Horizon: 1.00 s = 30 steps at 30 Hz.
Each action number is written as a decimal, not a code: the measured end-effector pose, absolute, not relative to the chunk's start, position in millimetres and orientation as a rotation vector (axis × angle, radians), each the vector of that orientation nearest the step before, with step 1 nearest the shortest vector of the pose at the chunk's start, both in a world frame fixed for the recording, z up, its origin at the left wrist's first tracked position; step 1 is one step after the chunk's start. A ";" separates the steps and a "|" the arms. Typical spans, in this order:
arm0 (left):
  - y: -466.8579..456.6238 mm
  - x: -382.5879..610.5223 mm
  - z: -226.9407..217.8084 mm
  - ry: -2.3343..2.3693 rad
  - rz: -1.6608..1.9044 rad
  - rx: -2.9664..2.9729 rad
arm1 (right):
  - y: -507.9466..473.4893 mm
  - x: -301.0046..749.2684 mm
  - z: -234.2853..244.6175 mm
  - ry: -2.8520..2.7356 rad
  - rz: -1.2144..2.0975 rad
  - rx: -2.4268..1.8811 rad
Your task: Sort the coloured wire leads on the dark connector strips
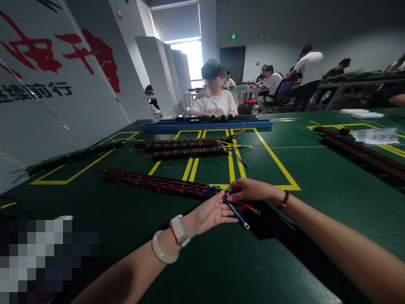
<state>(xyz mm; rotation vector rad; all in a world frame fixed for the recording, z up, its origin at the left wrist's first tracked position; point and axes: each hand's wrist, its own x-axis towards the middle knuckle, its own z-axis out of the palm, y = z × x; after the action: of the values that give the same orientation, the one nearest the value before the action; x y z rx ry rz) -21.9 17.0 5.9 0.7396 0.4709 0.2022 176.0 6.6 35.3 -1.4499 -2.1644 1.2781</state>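
A long black wire harness (152, 181) with red and blue wires lies across the table in front of me. At its right end, a blue cable (236, 213) and a red cable (248, 206) stick out, each tipped with a metal ring terminal. My left hand (211, 215), palm up with fingers stretched out, is beneath these cables; the blue one crosses its fingers. From above, my right hand (249, 190) has its fingertips closed around the cables where they leave the harness. A short green stretch shows there too, partly hidden by that hand.
More wire harnesses (186, 145) lie inside yellow tape outlines on the green table (126, 236). Blue rails (205, 126) run along the far edge, before a seated person (215, 101). Dark brown harnesses (363, 147) and a clear plastic bag (376, 136) are at right.
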 end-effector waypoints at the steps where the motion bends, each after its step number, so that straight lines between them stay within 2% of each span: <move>1: 15.6 -20.8 4.7 0.489 0.222 0.731 | 3.6 172.8 39.0 -2.222 1.147 -1.502; 8: 3.3 -16.4 5.3 0.555 0.426 0.685 | -17.6 148.3 51.6 -2.396 0.409 -1.853; 13: 0.0 -14.5 5.7 0.558 0.479 0.662 | -21.2 143.6 49.4 -2.475 0.253 -1.898; 16: 0.9 -14.6 5.0 0.532 0.467 0.666 | -17.5 148.4 47.5 -2.412 0.396 -1.881; 22: 4.9 -14.0 2.6 0.535 0.399 0.642 | 1.4 167.9 34.5 -2.175 1.050 -1.672; 30: 8.7 -15.6 8.5 0.478 0.249 0.664 | 19.4 180.7 29.1 -2.026 1.536 -1.513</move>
<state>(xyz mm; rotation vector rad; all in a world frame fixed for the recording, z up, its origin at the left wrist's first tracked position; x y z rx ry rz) -15.6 8.7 8.5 0.6639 0.4780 0.2493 180.7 19.4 29.1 -1.5128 -2.0263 1.5362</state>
